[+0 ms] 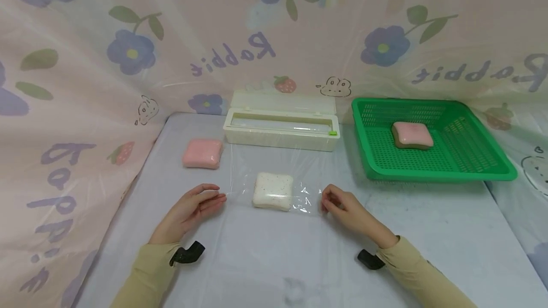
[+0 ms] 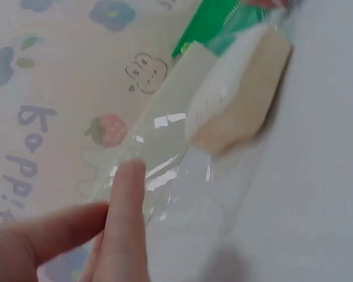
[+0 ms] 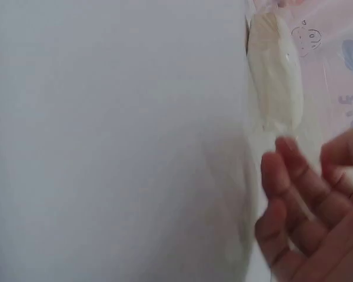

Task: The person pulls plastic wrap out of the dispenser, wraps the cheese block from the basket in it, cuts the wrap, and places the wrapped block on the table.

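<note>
A white, speckled, toast-shaped piece (image 1: 273,191) lies on the table in the middle of the head view, with clear cling film (image 1: 307,198) over it. In the left wrist view the toast-shaped piece (image 2: 241,94) shows a tan side. My left hand (image 1: 192,210) is at the film's left edge; its thumb and index finger meet there, the other fingers fairly straight. On the opposite edge my right hand (image 1: 348,210) pinches the film between thumb and curled fingers. Behind the piece, the film reaches back to a cream cling film dispenser (image 1: 280,139) with its lid raised.
To the left of the film lies a pink toast-shaped piece (image 1: 202,153). A green basket (image 1: 436,175) stands at the back right with another pink-topped piece (image 1: 413,135) in it. Patterned curtains (image 1: 171,70) border the table (image 1: 265,260) at the back and sides.
</note>
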### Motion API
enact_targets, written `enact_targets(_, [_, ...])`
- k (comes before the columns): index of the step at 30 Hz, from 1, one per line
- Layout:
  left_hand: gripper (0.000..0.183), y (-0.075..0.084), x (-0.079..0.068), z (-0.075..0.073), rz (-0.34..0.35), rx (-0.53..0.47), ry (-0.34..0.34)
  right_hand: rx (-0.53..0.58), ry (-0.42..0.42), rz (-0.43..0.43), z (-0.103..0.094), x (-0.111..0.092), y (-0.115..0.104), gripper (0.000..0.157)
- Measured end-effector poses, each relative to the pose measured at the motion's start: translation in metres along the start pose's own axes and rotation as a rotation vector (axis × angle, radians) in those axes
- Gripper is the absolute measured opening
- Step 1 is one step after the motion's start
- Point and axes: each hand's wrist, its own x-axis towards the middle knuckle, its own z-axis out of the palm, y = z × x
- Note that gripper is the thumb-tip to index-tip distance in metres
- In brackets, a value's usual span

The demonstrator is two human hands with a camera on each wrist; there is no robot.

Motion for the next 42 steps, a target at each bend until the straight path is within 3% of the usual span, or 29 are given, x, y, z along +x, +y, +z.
enact_targets(5, [0.027,-0.002,0.004,0.011,-0.012,-0.273,0.044,-0.012,0.057,0.126,0.008,0.005,0.020,0.007])
enact_targets(8, [0.034,-0.004,0.006,0.016,-0.014,-0.310,0.071,-0.038,0.081,0.170,0.012,0.008,0.030,0.007])
enact_targets(13, [0.048,-0.010,0.009,0.019,-0.012,-0.242,0.083,-0.114,0.100,0.225,0.016,0.012,0.032,0.004])
enact_targets(18, [0.049,-0.015,0.013,0.020,-0.026,-0.156,0.063,-0.239,0.103,0.244,0.020,0.015,0.029,0.006])
enact_targets(21, [0.058,-0.016,0.015,0.021,-0.013,-0.115,0.043,-0.286,0.103,0.261,0.021,0.017,0.028,0.011])
enact_targets(27, [0.079,-0.013,0.015,0.021,-0.009,-0.140,0.058,-0.244,0.100,0.305,0.017,0.019,0.028,0.013])
enact_targets(33, [0.068,-0.011,0.013,0.020,-0.004,-0.131,0.055,-0.178,0.102,0.290,0.011,0.015,0.026,0.008])
enact_targets(36, [0.052,-0.010,0.011,0.022,0.029,-0.074,0.092,-0.165,0.122,0.265,0.009,0.014,0.022,0.004])
enact_targets(39, [0.035,-0.009,0.008,0.028,0.075,0.056,0.090,-0.179,0.137,0.187,0.008,0.016,0.016,0.004])
enact_targets(42, [0.035,-0.009,0.007,0.038,0.150,0.253,0.015,-0.228,0.121,0.064,0.010,0.019,0.006,0.016])
